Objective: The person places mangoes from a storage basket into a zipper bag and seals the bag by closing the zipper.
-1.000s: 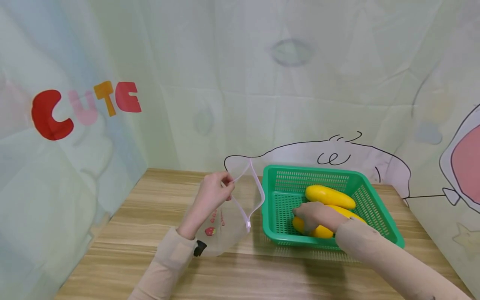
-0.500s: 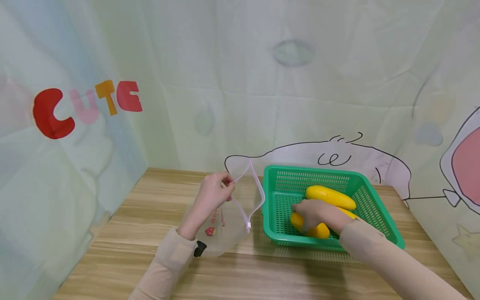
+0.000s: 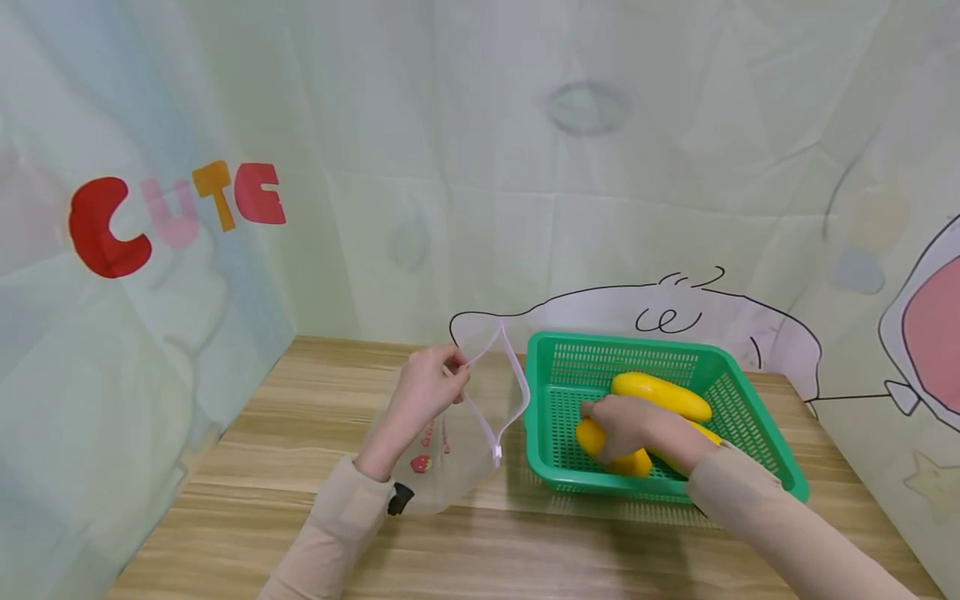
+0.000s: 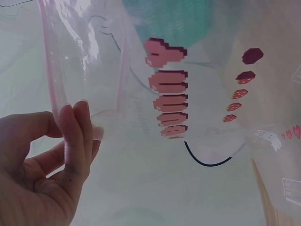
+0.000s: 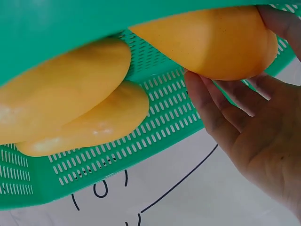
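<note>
My left hand [image 3: 431,383] pinches the near side of a clear zip bag [image 3: 457,483] printed with strawberries. In the left wrist view the thumb and fingers hold the bag's pink zip edge [image 4: 49,70]. The bag's mouth gapes toward the basket, its slider [image 3: 498,451] at the front end. Inside the green basket [image 3: 534,450], my right hand [image 3: 626,425] grips a yellow mango [image 5: 221,42], its fingers and thumb round one end. Two more mangoes lie side by side there, a back one [image 3: 660,395] and one [image 3: 705,432] partly hidden by my right arm.
The basket stands on the wood-grain table [image 3: 247,500], close to the bag's right side. A printed curtain [image 3: 480,167] rises behind the table and along its sides. A black band piece [image 3: 400,498] shows at my left wrist.
My right hand has drawn the gripped mango slightly left in the basket, apart from the mango behind it. My left hand and the bag have stayed in place.
</note>
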Demonstrator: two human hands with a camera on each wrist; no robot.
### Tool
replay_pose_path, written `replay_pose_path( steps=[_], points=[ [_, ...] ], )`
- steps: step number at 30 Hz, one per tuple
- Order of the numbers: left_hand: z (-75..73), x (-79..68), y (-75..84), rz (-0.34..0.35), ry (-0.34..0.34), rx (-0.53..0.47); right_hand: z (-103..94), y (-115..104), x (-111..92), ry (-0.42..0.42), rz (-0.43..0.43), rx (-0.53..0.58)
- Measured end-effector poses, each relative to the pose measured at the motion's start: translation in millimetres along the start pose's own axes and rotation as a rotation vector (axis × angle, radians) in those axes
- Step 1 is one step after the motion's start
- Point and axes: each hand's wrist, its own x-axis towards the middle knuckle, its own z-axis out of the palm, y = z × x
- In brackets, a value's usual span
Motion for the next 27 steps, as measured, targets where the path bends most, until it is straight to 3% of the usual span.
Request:
replay_pose_path(
  steps=[12, 21, 27],
  points=[
    [1.2, -0.9, 1.0, 0.001, -0.007, -0.018, -4.0, -7, -8, 0.105, -0.067, 0.039],
    [2.6, -0.4, 1.2, 0.000, -0.016, -0.029, -12.6, -11, -15, 0.207, -0.020, 0.154],
    [3.2, -0.5, 1.1, -0.013, -0.021, -0.028, -16.3, -15, -21, 0.269, -0.022, 0.169]
  ],
)
